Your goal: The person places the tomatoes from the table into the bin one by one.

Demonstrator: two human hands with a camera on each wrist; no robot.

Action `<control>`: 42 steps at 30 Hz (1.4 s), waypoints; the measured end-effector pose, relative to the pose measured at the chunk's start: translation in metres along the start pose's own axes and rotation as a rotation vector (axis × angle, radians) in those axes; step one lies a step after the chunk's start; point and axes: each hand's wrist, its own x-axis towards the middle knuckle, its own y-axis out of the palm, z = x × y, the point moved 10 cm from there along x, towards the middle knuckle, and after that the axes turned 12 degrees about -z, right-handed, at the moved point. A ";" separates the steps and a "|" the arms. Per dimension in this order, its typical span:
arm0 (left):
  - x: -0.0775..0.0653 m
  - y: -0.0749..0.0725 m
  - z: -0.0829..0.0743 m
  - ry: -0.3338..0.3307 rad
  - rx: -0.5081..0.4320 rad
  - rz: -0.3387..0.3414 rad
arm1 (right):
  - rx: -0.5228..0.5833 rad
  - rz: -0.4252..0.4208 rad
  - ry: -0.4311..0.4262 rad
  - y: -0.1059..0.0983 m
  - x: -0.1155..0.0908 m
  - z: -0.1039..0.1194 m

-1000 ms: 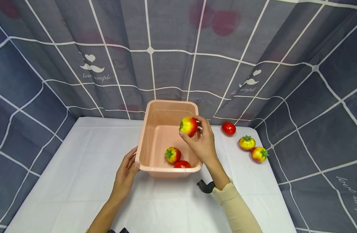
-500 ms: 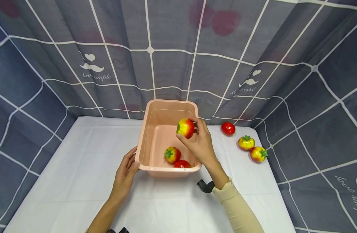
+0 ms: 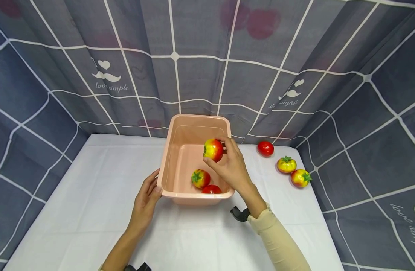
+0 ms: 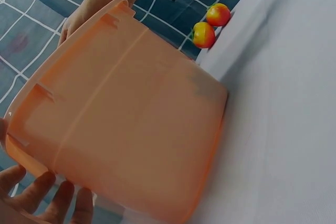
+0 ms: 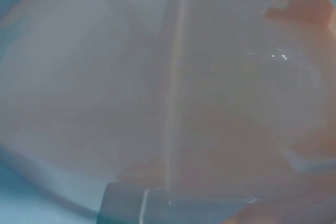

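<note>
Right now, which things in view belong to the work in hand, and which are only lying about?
In the work, it seems:
pink bin, left hand at its rim
gripped fruit in the right hand
leafy fruit and red fruit inside the bin

Lying about, perhaps for later:
second red fruit and two yellow-red fruits on the white cloth

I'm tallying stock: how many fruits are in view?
6: one fruit in the right hand, two inside the bin, three on the table; the bin's near wall may hide more.
</note>
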 end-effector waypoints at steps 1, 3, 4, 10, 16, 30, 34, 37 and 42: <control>0.000 0.000 0.000 -0.001 0.001 -0.002 | 0.001 0.002 -0.005 0.000 0.000 0.001; 0.000 0.000 0.000 -0.003 0.003 -0.004 | 0.010 0.001 -0.011 0.000 0.001 0.001; 0.000 0.000 0.000 -0.003 0.003 -0.005 | 0.014 -0.001 -0.013 0.000 0.001 0.001; 0.000 0.000 0.001 -0.006 -0.001 -0.002 | 0.027 -0.014 -0.013 -0.001 0.001 0.000; 0.000 0.000 0.000 -0.009 0.004 -0.002 | 0.012 -0.025 -0.009 -0.004 0.002 -0.002; -0.001 0.001 0.000 -0.013 0.010 -0.005 | 0.011 -0.115 0.020 -0.035 0.011 -0.024; -0.001 0.000 0.001 -0.018 0.017 -0.010 | -0.002 -0.166 0.017 -0.052 0.012 -0.036; -0.001 0.001 0.001 -0.018 0.020 -0.010 | -0.015 -0.215 0.022 -0.068 0.010 -0.046; -0.001 0.001 0.001 -0.017 0.018 -0.009 | -0.083 -0.292 0.050 -0.098 0.006 -0.068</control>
